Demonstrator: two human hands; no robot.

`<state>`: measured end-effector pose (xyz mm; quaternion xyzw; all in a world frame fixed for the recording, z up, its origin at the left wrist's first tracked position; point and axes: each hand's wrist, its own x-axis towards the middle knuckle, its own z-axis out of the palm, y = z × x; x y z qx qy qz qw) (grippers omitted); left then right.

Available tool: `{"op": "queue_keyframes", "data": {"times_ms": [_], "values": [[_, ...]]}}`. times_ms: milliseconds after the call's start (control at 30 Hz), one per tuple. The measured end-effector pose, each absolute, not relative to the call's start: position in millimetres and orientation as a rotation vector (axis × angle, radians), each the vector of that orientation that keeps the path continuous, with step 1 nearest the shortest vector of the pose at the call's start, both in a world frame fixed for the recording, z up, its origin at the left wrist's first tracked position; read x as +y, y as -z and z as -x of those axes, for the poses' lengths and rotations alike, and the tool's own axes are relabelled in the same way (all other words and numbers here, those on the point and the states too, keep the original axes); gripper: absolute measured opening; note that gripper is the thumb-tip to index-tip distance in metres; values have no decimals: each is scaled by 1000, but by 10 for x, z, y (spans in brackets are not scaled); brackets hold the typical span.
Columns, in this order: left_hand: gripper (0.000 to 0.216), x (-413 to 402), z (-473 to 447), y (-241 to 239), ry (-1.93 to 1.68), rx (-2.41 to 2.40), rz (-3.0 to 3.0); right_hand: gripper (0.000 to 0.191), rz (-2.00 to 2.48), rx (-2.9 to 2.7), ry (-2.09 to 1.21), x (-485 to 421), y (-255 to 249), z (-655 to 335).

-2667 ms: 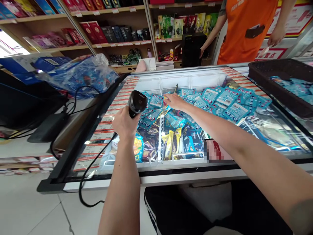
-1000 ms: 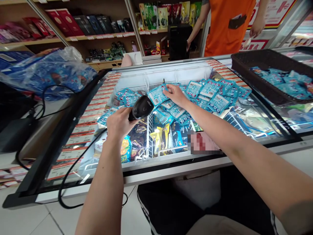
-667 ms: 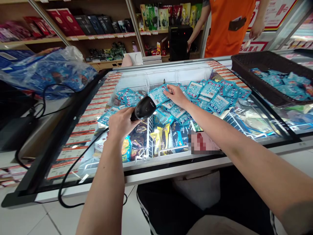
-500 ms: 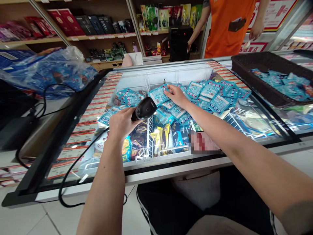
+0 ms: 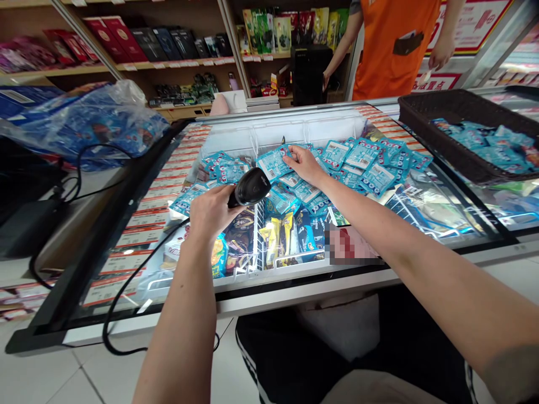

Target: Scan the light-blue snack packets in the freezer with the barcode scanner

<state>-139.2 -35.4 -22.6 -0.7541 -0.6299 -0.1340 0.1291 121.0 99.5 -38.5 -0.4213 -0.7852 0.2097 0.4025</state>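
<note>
My left hand point(image 5: 210, 212) is wrapped round the handle of a black barcode scanner point(image 5: 252, 186), whose head points right toward a blue packet point(image 5: 273, 161). A black cable runs from the scanner down past my left forearm. My right hand point(image 5: 306, 164) pinches the right edge of that blue packet, which shows a printed barcode. Beneath and around it, many loose blue packets point(image 5: 378, 178) lie spread over the glass top of a chest freezer point(image 5: 295, 283). Through the glass, yellow wrappers point(image 5: 278, 235) show in white wire baskets.
At right, a dark brown woven basket point(image 5: 458, 109) holds more blue packets. Clear plastic bags of blue packs point(image 5: 96, 120) sit at left beside black cables. Behind the freezer stands a person in an orange apron point(image 5: 391, 50), next to shelves of boxed goods point(image 5: 168, 45).
Almost nothing differs. My left hand and the scanner have shifted very slightly to the right; my right hand keeps hold of the packet in the same place.
</note>
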Motion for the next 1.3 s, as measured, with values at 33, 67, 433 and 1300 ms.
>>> {"op": "queue_keyframes", "data": {"times_ms": [33, 67, 433, 1300], "values": [[39, -353, 1397, 227, 411, -1845, 2184, 21, 1072, -1985, -535, 987, 381, -1209], [40, -352, 1401, 225, 437, -1870, 2167, 22, 1085, -1985, -544, 974, 375, -1210], [44, -347, 1524, 199, 595, -2075, 1872, 50, 1110, -2044, -526, 871, 285, -1225], [51, -313, 1842, 241, 762, -2224, 1466, 34, 1211, -2497, -24, 677, 50, -820]]}}
